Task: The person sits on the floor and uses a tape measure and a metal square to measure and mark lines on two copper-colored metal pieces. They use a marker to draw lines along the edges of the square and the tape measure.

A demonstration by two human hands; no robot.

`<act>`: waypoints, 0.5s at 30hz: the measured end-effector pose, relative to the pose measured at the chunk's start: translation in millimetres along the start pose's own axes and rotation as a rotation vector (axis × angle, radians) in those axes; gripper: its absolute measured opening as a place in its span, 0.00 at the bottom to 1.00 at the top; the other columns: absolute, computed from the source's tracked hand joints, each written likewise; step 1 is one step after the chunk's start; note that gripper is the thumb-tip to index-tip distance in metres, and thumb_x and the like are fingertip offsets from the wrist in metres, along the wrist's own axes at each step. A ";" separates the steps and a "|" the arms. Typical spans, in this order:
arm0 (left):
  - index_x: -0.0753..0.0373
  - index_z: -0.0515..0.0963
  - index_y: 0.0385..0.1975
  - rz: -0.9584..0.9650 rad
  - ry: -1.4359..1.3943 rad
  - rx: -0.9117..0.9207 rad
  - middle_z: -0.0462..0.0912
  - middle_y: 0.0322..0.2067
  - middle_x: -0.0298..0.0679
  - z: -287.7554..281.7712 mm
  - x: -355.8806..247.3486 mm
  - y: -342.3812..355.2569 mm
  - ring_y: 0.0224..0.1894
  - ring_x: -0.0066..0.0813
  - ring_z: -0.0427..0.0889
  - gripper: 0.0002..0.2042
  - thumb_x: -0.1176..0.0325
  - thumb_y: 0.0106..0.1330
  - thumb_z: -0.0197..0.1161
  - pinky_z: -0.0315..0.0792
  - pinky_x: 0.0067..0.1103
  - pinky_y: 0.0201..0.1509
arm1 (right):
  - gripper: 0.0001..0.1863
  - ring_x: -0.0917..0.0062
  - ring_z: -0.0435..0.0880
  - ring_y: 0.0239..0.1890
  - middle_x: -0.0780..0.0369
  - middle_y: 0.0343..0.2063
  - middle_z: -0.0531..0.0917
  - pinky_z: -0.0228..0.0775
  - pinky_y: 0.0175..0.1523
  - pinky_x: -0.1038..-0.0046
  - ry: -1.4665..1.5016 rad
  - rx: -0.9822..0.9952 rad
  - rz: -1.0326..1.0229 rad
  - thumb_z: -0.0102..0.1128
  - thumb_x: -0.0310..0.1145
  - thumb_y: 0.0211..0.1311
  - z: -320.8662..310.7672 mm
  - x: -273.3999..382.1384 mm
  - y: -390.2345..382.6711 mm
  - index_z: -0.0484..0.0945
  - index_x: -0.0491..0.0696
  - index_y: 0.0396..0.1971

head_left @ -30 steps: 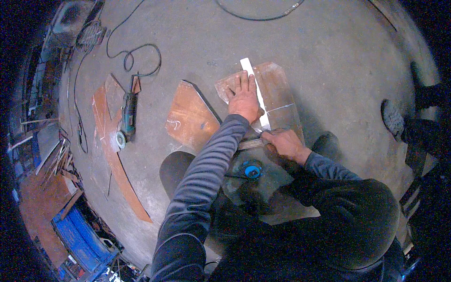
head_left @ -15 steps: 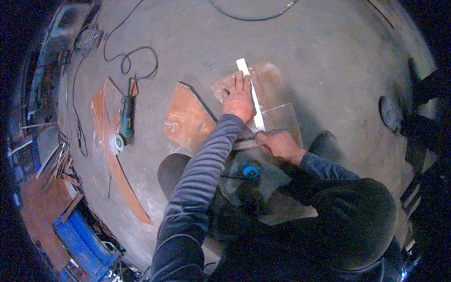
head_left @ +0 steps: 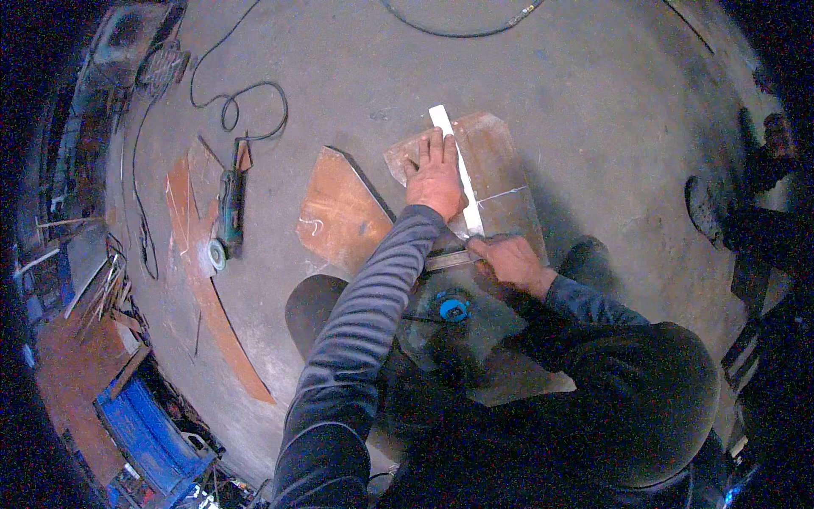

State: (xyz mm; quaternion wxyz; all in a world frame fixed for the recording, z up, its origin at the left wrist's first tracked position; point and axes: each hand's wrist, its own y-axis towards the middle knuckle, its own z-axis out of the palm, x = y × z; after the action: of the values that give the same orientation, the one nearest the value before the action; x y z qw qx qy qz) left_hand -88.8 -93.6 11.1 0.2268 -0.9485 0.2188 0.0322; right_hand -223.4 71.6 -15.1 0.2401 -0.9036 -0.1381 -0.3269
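My left hand point(head_left: 435, 187) lies with fingers stretched and a little apart on a white straight strip point(head_left: 462, 174), pressing it onto a brown, rusty metal plate point(head_left: 500, 161). A thin pale line crosses the plate right of the strip. At the strip's near end, my right hand point(head_left: 513, 265) is closed, thumb and index finger pinched together; whatever they hold is too small to make out. A short grey metal bar point(head_left: 447, 260) lies beside those fingertips, roughly square to the strip. Left of my left hand, a second orange-brown plate point(head_left: 339, 212) rests on the floor.
An angle grinder point(head_left: 229, 208) with a black cord lies at left beside brown metal offcuts point(head_left: 212, 305). A round blue-and-black object point(head_left: 454, 310) is between my knees. Blue metalwork point(head_left: 153, 433) stands at lower left. Another person's shoe point(head_left: 704, 208) shows at right. A dark hose point(head_left: 466, 34) curves at the far edge.
The view has shifted very slightly. Both hands keep nearly the same places on the strip and plate. At the right edge, the other person has moved a little.
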 end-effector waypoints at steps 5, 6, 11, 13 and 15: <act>0.60 0.50 0.77 0.011 -0.012 0.026 0.45 0.79 0.44 -7.2 -6.5 -1.8 0.80 0.47 0.45 0.54 0.60 0.49 0.77 0.52 0.55 0.76 | 0.17 0.51 0.86 0.30 0.51 0.27 0.85 0.76 0.33 0.49 -0.016 0.025 -0.008 0.58 0.40 0.63 2.4 -6.9 0.1 0.71 0.55 0.50; 0.60 0.50 0.77 0.018 -0.010 0.015 0.45 0.78 0.45 -6.6 -5.1 -3.0 0.79 0.49 0.47 0.56 0.59 0.47 0.79 0.53 0.55 0.76 | 0.17 0.51 0.86 0.31 0.51 0.27 0.85 0.76 0.33 0.49 -0.019 0.040 -0.001 0.58 0.40 0.63 2.3 -5.9 1.0 0.71 0.55 0.50; 0.61 0.49 0.76 0.029 0.001 -0.010 0.46 0.78 0.47 -3.1 -2.3 -2.7 0.79 0.51 0.47 0.59 0.58 0.44 0.82 0.54 0.55 0.75 | 0.16 0.51 0.86 0.29 0.52 0.26 0.85 0.76 0.32 0.49 -0.049 0.007 -0.015 0.58 0.39 0.64 6.5 -6.7 0.2 0.70 0.55 0.50; 0.61 0.49 0.76 0.028 0.009 -0.007 0.46 0.78 0.48 -3.2 -3.0 -2.6 0.79 0.51 0.47 0.59 0.58 0.45 0.82 0.54 0.55 0.75 | 0.15 0.51 0.86 0.28 0.52 0.26 0.85 0.76 0.31 0.49 -0.056 0.001 -0.023 0.57 0.39 0.64 9.2 -8.4 1.2 0.70 0.55 0.49; 0.62 0.49 0.77 0.027 0.005 0.000 0.45 0.78 0.48 -2.9 -3.6 -1.9 0.79 0.50 0.46 0.60 0.58 0.45 0.82 0.54 0.55 0.75 | 0.15 0.51 0.86 0.28 0.52 0.25 0.85 0.75 0.31 0.49 -0.066 -0.008 -0.027 0.57 0.38 0.64 10.3 -9.0 3.0 0.70 0.55 0.49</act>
State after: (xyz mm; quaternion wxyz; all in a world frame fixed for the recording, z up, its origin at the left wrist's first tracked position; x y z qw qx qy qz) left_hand -91.4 -91.9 15.0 0.2259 -0.9456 0.2320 0.0327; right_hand -223.5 73.6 -29.0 0.2275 -0.9128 -0.1569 -0.3006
